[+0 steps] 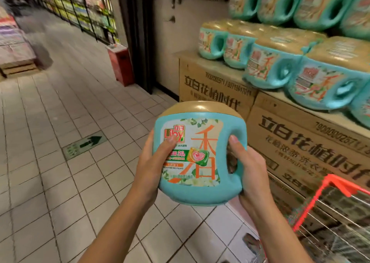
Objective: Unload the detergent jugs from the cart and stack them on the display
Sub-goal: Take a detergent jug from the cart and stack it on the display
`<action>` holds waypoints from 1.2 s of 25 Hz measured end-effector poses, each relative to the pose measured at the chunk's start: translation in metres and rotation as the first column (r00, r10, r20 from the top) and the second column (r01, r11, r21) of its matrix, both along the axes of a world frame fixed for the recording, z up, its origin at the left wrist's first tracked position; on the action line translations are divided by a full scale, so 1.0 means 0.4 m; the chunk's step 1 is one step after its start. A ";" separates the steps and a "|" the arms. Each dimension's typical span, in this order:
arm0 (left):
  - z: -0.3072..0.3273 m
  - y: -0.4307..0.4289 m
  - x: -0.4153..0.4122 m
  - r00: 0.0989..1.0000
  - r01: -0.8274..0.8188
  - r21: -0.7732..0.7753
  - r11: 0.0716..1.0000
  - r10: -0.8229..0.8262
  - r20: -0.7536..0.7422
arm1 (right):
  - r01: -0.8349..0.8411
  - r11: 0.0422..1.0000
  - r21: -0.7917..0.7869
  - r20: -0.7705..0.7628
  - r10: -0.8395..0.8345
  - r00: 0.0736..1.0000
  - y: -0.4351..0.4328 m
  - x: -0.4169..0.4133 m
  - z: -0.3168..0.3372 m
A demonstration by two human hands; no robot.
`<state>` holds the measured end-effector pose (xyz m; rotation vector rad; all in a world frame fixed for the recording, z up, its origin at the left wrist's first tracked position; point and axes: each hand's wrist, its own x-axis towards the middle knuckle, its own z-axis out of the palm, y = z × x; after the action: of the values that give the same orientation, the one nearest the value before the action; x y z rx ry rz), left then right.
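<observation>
The detergent jug (pixel 192 154) was held up in mid-air in front of the person, upright, its gold lid on top and its printed label facing the camera. The left hand (pixel 150 162) gripped the jug's left side: the thumb lay across the label, and the other fingers were wrapped round the back, out of sight. The right hand (pixel 250 170) held the handle side, with the thumb pressed on the front of the moulded handle and the palm cupping the lower right corner; its other fingers were hidden behind the jug.

Right of the jug and above it, the display jugs (pixel 274 70) of the same teal and gold lay on their sides in a row on top of the cardboard boxes (pixel 300 142). A second row (pixel 280 4) was stacked higher up. The boxes stood just right of the held jug and behind it.

Below the jug and to its right, the corner of the cart (pixel 349 185) showed, with a red rim and wire mesh. Left of the jug stretched the tiled floor (pixel 50 182), with a green arrow marker (pixel 84 144) on it. Farther up and left of the jug stood a red cabinet (pixel 121 64) and blurred aisle shelves (pixel 84 8).
</observation>
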<state>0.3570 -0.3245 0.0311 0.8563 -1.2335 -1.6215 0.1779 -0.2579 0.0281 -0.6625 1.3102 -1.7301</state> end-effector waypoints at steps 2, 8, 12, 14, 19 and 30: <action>-0.003 -0.076 0.003 1.000 0.011 -0.001 1.000 -0.011 -0.027 | -0.001 1.000 -0.014 -0.005 0.001 1.000 -0.068 0.001 -0.001; -0.017 -0.357 -0.043 0.996 0.065 -0.002 0.998 -0.065 -0.059 | 0.053 0.997 -0.061 0.027 -0.052 0.998 -0.333 -0.032 -0.006; 0.011 -0.568 -0.113 0.992 0.108 -0.020 0.994 -0.109 -0.066 | 0.087 0.993 -0.082 -0.063 -0.092 0.994 -0.524 -0.101 0.022; 0.032 -0.660 -0.155 0.989 0.132 -0.049 0.990 -0.135 -0.065 | 0.104 0.989 -0.106 -0.100 -0.114 0.988 -0.607 -0.139 0.042; 0.063 -0.862 -0.258 0.963 0.269 -0.117 0.956 -0.268 0.019 | 0.257 0.958 -0.126 -0.113 -0.271 0.956 -0.759 -0.211 0.056; 0.059 -1.281 -0.540 0.883 0.467 -0.206 0.860 -0.466 0.054 | 0.642 0.695 -0.324 -0.400 -0.716 0.572 -1.063 -0.325 0.075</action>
<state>0.1409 -0.8370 0.0549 0.4377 -1.6770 -1.8137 0.0478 -0.6832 0.0583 -0.7803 2.0185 -2.4025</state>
